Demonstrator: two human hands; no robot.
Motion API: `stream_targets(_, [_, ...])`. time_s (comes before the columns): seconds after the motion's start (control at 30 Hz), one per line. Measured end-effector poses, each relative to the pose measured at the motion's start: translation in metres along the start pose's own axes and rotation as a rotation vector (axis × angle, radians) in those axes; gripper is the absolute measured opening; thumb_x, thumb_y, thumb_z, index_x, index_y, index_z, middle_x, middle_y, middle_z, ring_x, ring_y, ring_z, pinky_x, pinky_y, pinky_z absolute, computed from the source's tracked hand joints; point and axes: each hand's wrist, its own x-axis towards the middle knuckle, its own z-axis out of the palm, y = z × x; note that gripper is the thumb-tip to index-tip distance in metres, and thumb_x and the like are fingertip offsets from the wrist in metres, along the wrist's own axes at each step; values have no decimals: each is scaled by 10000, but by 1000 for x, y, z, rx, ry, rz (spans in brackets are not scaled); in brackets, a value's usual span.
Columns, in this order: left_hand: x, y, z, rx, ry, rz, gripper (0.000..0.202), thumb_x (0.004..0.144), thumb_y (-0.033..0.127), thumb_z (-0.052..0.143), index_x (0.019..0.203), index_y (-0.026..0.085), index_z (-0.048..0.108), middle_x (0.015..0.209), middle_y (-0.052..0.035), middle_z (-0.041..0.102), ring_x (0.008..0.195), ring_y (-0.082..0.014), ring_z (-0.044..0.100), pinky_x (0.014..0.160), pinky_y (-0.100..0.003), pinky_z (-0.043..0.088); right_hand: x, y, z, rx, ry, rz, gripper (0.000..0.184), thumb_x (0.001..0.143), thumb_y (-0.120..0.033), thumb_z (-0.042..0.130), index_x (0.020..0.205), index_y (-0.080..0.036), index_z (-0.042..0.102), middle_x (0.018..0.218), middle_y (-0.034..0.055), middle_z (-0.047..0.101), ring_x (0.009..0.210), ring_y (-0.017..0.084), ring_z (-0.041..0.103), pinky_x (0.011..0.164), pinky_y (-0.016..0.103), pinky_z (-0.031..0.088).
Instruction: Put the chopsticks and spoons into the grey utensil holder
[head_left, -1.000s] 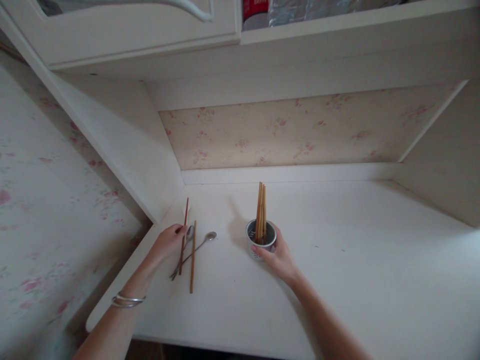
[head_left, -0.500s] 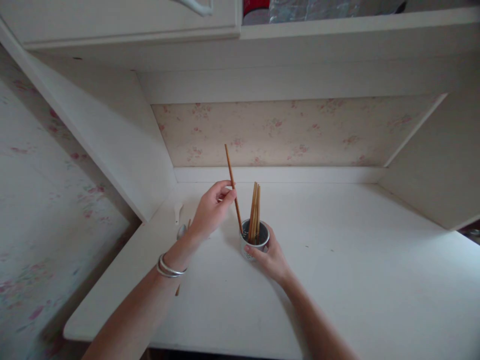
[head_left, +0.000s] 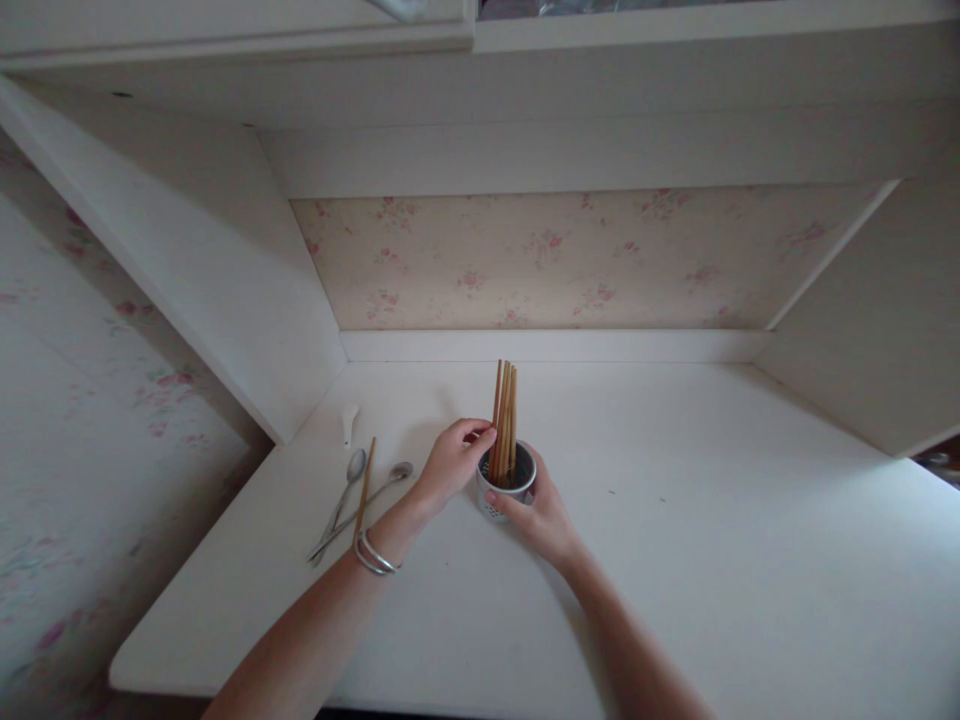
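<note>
A small grey perforated cup [head_left: 496,503] stands on the white desk [head_left: 675,520] and holds several wooden chopsticks [head_left: 505,415] upright. My right hand [head_left: 541,519] grips the cup from the near side. My left hand [head_left: 450,464], with bangles on its wrist, is beside the cup's left rim with its fingertips pinched on a chopstick that stands in the cup. To the left on the desk lie one loose chopstick [head_left: 364,490] and two metal spoons [head_left: 352,497] crossing each other.
A small white ceramic spoon [head_left: 349,421] lies near the back left corner. Slanted white panels close in the desk at left and right, and flowered wallpaper [head_left: 555,255] backs it. A white cabinet hangs overhead.
My left hand picked one chopstick off the desk, carried it right and lowered it into the cup. My right hand stayed on the cup. The camera tilted down slightly.
</note>
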Motion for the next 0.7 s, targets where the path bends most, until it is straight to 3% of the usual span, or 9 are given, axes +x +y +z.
stream_targets(0.17, [-7,-2,1,-88,-1,-46,364,834,444,609,1062,163,653,1049,-97,686,971,-214,620,911,-354,457,0,-1,1,30,-5,-13,710,704,-370,788,1320,-265,451,1290,79,602,1185,286,563,1038,474,417])
stream_targets(0.27, [-19,-6,3,-280,-74,-37,508,813,465,642,1227,181,566,1217,-111,619,1127,-230,565,990,-368,422,0,-1,0,59,-25,-13,714,711,-374,784,1328,-268,441,1306,81,594,1194,287,563,1041,490,417])
stream_targets(0.33, [-28,-10,6,-436,-155,-36,652,755,440,719,1318,206,487,1304,-106,569,1216,-242,514,1035,-372,395,0,0,-1,51,-40,14,728,705,-378,789,1335,-275,438,1300,78,599,1191,290,565,1043,506,415])
stream_targets(0.43, [-37,-16,11,-627,-269,-68,880,621,375,840,1368,211,405,1286,-107,578,1201,-263,530,1028,-389,410,-1,0,-4,44,-71,52,729,716,-364,784,1349,-278,432,1311,80,591,1194,290,560,1052,513,405])
stream_targets(0.57, [-38,-21,14,-688,-310,-46,912,550,321,888,1329,196,431,1267,-113,580,1174,-267,542,1006,-391,426,-6,-3,-14,113,-140,105,798,716,-291,780,1404,-324,378,1421,67,497,1287,284,482,1089,522,363])
stream_targets(0.63, [-37,-23,14,-661,-293,-29,882,558,312,885,1316,198,448,1267,-117,577,1177,-270,538,1011,-401,421,-8,-10,-22,174,-60,105,822,702,-248,772,1410,-372,373,1490,38,412,1363,279,385,1099,523,346])
stream_targets(0.7, [-37,-26,14,-624,-251,-38,901,542,297,894,1319,203,447,1268,-122,574,1184,-275,530,1033,-420,402,-8,-22,-29,237,148,10,715,714,-222,731,1355,-373,453,1470,28,427,1374,267,360,1092,507,352])
